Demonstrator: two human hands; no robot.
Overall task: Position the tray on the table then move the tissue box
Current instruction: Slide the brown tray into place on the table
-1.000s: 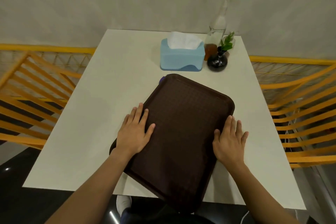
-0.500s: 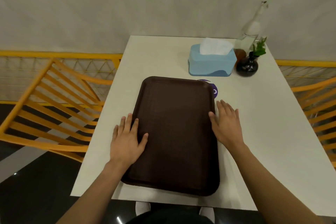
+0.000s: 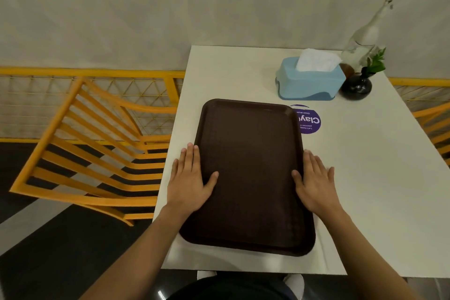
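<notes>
Left hand [image 3: 188, 178] and right hand [image 3: 316, 182] are lying flat, fingers spread, on the tray [image 3: 250, 173] edges; the tissue box [image 3: 310, 83] is sitting ahead-right, nearer the right.

Brown tray [image 3: 250, 175] flat on the white desk [image 3: 365, 190], long sides running away from the viewer. Left hand [image 3: 188, 181] spread flat over the tray's left rim, thumb on the tray floor, fingers [image 3: 192, 153] extended. Right hand [image 3: 315, 184] likewise on the right rim, palm down. Purple round sticker [image 3: 309, 120] partly under the tray's far right corner. Blue tissue box [image 3: 310, 80] beyond, near the far edge; black vase [image 3: 356, 84] and glass bottle [image 3: 362, 41] just beside it. Yellow chair [image 3: 92, 148] left of the desk.
</notes>
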